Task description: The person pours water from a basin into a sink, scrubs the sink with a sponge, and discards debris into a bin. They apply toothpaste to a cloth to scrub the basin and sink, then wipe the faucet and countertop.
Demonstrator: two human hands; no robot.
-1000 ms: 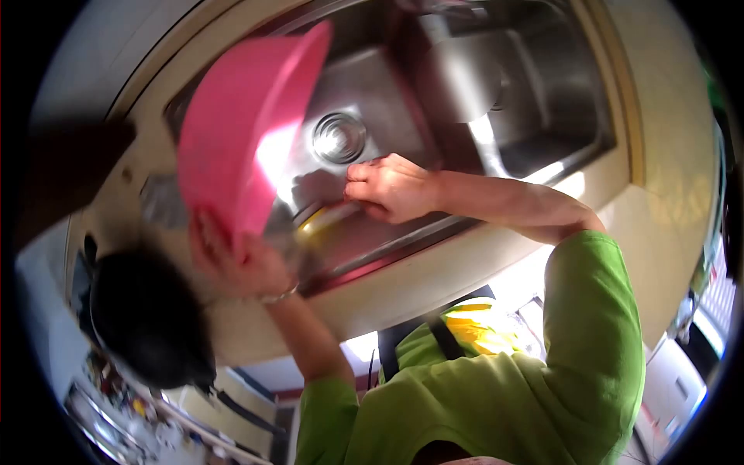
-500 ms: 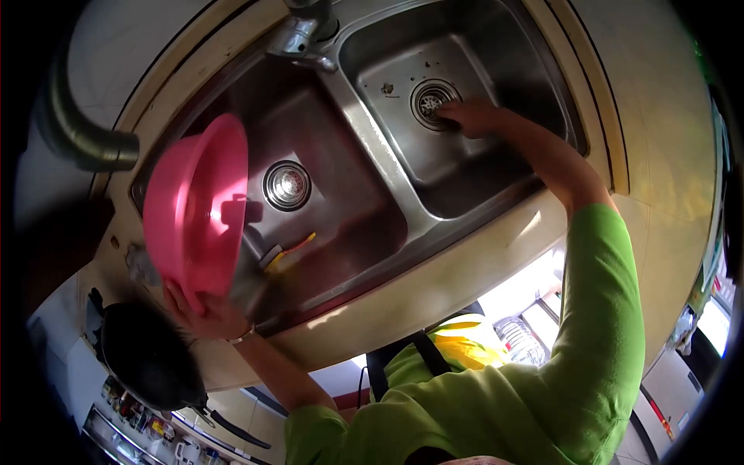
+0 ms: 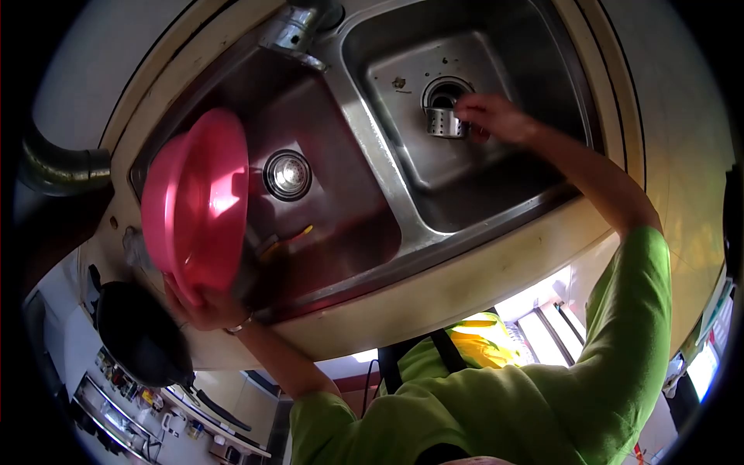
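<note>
My left hand (image 3: 203, 308) grips the near rim of a pink plastic basin (image 3: 164, 205), which stands tilted on its side over the left sink bowl (image 3: 341, 209). In the right sink bowl (image 3: 480, 70), my right hand (image 3: 496, 118) is closed on a perforated metal strainer basket (image 3: 446, 122). The basket is lifted out and tipped beside the uncovered drain hole (image 3: 447, 94). Small dark food scraps (image 3: 399, 82) lie near the drain. In the left bowl, a second drain strainer (image 3: 287, 175) sits in place. A yellow-handled tool (image 3: 291, 236) lies in the basin's shadow, its head hard to make out.
A chrome faucet (image 3: 298, 35) stands behind the divider between the bowls. On the left are a black frying pan (image 3: 143, 333), a crumpled clear plastic bag (image 3: 138, 248) and a thick metal pipe (image 3: 66, 167). The counter's front edge (image 3: 434, 275) runs before my body.
My right hand has pulled the strainer basket up out of the right drain and tipped it toward me. My left hand still holds the basin, which has barely moved.
</note>
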